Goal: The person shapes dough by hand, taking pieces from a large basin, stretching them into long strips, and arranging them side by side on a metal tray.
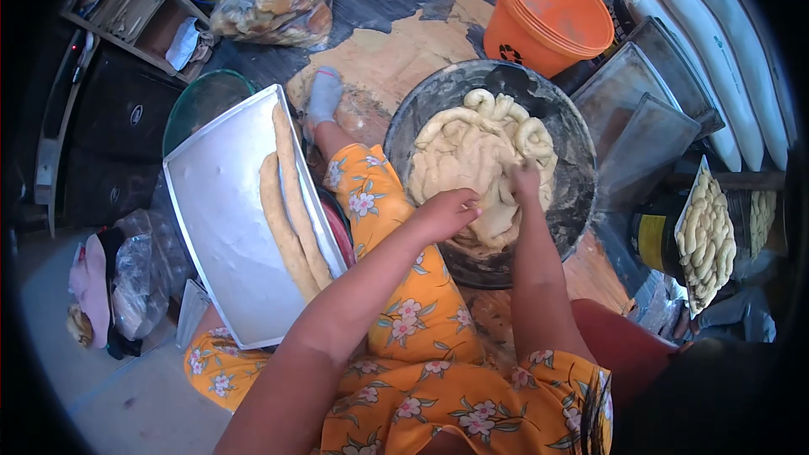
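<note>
A large mass of pale dough (459,156) fills much of a round dark basin (404,118) in front of me, with thick rolled coils along its far side. My right hand (524,184) is in the basin, its fingers closed on a part of the dough. Just left of it, my left hand (451,214) hovers over the dough's near edge with curled fingers; whatever they may hold is hidden. Left of my knee rests a tilted silver baking tray (215,194), on which two long dough ropes (291,211) lie side by side.
Beyond the basin stands an orange bucket (560,8). Metal trays (636,143) and white sacks (708,59) lean at the right, near a tray of shaped dough pieces (706,240). A bread-filled plastic bag (274,0) sits at the far left, past a green tub (202,93).
</note>
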Tool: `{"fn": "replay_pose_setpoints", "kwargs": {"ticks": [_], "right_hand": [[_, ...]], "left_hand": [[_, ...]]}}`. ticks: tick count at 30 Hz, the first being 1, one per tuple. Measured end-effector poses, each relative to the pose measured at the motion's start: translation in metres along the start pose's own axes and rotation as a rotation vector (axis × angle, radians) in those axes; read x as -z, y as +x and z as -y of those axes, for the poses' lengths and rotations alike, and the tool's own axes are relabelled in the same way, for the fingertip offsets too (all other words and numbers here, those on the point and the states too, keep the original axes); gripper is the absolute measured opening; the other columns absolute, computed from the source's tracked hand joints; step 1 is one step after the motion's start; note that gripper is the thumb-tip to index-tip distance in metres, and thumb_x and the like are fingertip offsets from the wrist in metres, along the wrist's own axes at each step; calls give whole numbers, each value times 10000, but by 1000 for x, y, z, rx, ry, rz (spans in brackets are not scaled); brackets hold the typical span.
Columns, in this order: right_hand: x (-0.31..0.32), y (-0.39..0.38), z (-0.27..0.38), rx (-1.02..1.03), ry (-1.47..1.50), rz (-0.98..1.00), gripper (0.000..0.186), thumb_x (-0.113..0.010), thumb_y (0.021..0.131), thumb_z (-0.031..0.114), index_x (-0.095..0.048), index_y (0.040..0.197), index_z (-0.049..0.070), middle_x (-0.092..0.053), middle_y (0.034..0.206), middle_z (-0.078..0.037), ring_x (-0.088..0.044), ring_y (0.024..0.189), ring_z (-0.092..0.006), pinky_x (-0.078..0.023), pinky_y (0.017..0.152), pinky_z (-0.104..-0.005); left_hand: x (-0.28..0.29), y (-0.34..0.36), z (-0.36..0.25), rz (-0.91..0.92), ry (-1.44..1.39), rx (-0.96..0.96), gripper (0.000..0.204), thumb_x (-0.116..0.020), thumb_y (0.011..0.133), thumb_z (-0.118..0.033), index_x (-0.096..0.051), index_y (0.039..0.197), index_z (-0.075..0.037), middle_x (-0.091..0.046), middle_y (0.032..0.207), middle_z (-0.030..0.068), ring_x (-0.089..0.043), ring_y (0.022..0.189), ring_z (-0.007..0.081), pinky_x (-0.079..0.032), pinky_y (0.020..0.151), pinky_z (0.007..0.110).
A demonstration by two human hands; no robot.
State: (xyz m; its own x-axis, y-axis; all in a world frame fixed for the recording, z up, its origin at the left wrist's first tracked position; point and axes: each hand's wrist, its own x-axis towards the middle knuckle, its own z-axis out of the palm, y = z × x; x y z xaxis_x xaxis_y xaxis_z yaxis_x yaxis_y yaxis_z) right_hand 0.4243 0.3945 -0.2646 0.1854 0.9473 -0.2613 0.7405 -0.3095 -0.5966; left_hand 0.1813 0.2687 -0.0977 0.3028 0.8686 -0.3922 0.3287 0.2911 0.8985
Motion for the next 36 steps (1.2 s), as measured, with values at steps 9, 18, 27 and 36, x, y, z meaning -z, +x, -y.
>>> {"fn": "replay_pose_setpoints", "kwargs": {"ticks": [9,18,27,36], "right_hand": [[83,-77,31,62,1091,-75,116,-587,788,21,-527,878,60,-512,785,16,-508,736,-93,-400,692,-217],[157,-137,131,400,1295,298,238,-648,778,181,-497,916,59,-515,868,-24,-519,828,-122,-425,742,-257],[46,-145,124,138,974,898,648,-736,788,362,-450,1278,50,-495,1243,-91,-474,1138,-204,-379,977,-333],[-7,-182,65,143,543,835,505,-707,811,220,-504,1231,25,-601,857,-51,-596,766,-166,-495,693,-306]], "left_hand": [[0,1,8,-39,-131,-50,401,-617,904,-244,-550,1225,-13,-644,1078,142,-616,963,204,-482,860,316],[4,-6,-20,-156,44,-269,962,-780,750,-243,-181,1491,-119,-378,1425,145,-426,1274,233,-378,1031,355],[10,-1,0,-305,-403,-187,254,-559,952,-314,-589,1027,-73,-653,919,43,-595,842,103,-471,724,273],[32,-6,-1,-502,-1106,-76,258,-610,917,-304,-521,1010,-80,-519,653,23,-588,588,175,-511,554,324]]}}
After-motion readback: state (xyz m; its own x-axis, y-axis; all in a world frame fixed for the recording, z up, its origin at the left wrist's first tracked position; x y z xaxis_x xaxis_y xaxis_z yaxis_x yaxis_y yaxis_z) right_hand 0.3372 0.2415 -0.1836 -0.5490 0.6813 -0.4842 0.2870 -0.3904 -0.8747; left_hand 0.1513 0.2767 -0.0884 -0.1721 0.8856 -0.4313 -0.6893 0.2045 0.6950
